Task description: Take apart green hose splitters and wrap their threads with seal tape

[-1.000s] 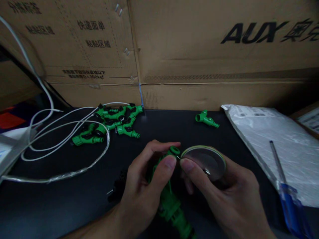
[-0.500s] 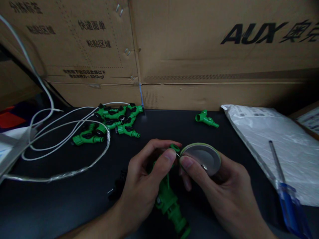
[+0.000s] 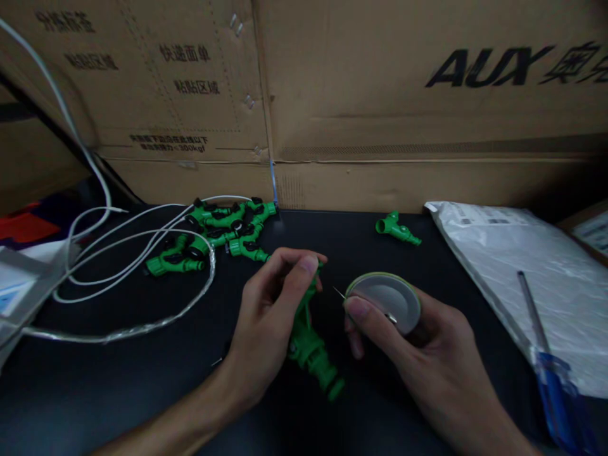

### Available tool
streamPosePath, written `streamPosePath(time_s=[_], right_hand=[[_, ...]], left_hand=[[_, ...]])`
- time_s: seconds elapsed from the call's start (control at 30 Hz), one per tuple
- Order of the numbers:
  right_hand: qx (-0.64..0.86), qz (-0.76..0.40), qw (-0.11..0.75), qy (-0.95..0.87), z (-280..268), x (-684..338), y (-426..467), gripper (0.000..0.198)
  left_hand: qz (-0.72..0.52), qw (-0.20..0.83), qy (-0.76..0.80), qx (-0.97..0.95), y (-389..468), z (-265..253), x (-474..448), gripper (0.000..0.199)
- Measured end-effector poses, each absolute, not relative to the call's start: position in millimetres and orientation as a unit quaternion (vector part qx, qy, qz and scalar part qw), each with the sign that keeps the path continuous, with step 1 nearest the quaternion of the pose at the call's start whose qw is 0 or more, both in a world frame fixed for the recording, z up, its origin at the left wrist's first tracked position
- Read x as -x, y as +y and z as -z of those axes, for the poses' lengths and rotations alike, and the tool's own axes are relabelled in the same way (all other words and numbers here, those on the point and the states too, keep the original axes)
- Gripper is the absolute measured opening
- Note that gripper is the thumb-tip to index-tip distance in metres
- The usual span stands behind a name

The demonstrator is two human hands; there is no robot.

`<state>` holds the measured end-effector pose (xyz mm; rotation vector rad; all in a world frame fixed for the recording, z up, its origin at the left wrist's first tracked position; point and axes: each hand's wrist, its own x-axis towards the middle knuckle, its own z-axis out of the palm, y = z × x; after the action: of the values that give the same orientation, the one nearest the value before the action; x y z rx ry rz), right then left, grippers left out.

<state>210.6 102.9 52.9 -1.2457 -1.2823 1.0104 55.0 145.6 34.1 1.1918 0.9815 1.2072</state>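
My left hand (image 3: 259, 329) is closed on a green plastic hose fitting (image 3: 311, 351), whose ribbed end slants down toward me. Its thumb and forefinger pinch together at the fitting's upper end, which the fingers partly hide. In my right hand (image 3: 422, 354) is a shallow round dish (image 3: 384, 292) with a yellow-green rim and a grey inside; a small shiny bit lies near its lower edge. A thin metal pick (image 3: 339, 293) sticks out left from between the same hand's thumb and fingers. A gap separates the pick's tip from the fitting.
Several green fittings with black levers (image 3: 223, 231) cluster at the back left among looped white cables (image 3: 142, 253). Another green fitting (image 3: 396, 228) lies at the back right. A white mailer bag (image 3: 503, 266) and a blue-handled screwdriver (image 3: 553, 386) are right; a cardboard box (image 3: 332, 95) stands behind.
My left hand has moved left and slightly up with the hose fitting, away from the pick's tip. My right hand has stayed nearly still, and the pick now shows more fully.
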Motion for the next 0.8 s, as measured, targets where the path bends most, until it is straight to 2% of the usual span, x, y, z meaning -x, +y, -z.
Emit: streamPosePath(time_s=[0.1,0.2,0.27,0.43,0.57,0.67,0.8], right_hand=[[0.487,-0.483,0.479,-0.547,-54.0,-215.0,102.7,0.011],[0.431,-0.599,0.417,-0.531,-51.6,-213.6,98.9,0.021],[0.398,-0.648,0.393,-0.517,-48.9,-209.1,96.3,0.019],[0.408,-0.622,0.444,-0.499,-45.1,-202.4,100.3,0.025],[0.45,-0.563,0.477,-0.503,-46.6,-218.2,111.4,0.024],[0.444,-0.579,0.471,-0.495,-51.0,-234.7,118.1,0.02],[0.417,-0.61,0.5,-0.451,-60.7,-252.1,124.4,0.022]], left_hand=[[-0.529,0.53,0.425,-0.509,153.2,-33.3,-51.9,0.029],[-0.545,0.491,0.439,-0.519,157.6,-31.9,-49.6,0.031],[-0.548,0.475,0.445,-0.526,158.6,-30.8,-48.7,0.031],[-0.575,0.439,0.45,-0.523,161.5,-32.3,-47.8,0.029],[-0.556,0.52,0.439,-0.477,169.0,-37.6,-47.3,0.032],[-0.518,0.609,0.415,-0.434,174.2,-38.9,-47.2,0.032],[-0.495,0.614,0.401,-0.465,177.2,-36.1,-46.7,0.027]])
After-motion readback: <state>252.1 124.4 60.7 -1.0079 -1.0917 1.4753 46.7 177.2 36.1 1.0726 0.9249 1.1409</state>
